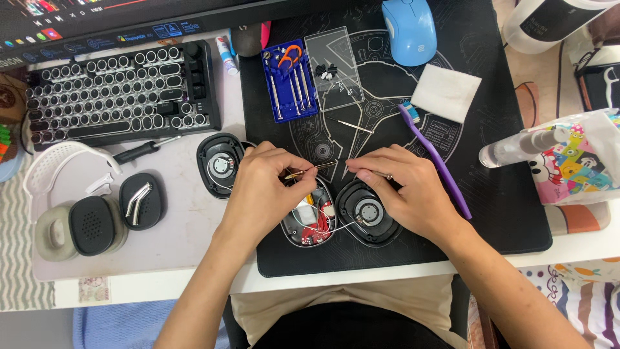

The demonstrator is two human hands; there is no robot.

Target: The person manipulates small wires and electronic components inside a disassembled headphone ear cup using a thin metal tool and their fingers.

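Note:
My left hand (pixel 265 194) pinches gold tweezers (pixel 313 169) whose tips point right, above an opened earcup shell (pixel 310 223) with red wiring and a small circuit board inside. My right hand (pixel 400 190) rests on a black speaker driver plate (pixel 368 216) lying just right of the shell and pinches something thin near the tweezer tips; what it is I cannot tell. A thin white wire runs from the shell to the driver plate. Both lie on a black desk mat (pixel 491 194).
A blue screwdriver case (pixel 289 81), clear lid (pixel 332 64), purple toothbrush (pixel 433 158), white pad (pixel 445 92), blue mouse (pixel 408 29) and spray bottle (pixel 516 147) surround the hands. Left lie another earcup (pixel 219 165), black screwdriver (pixel 139 152), headband parts (pixel 97 216) and a keyboard (pixel 119 94).

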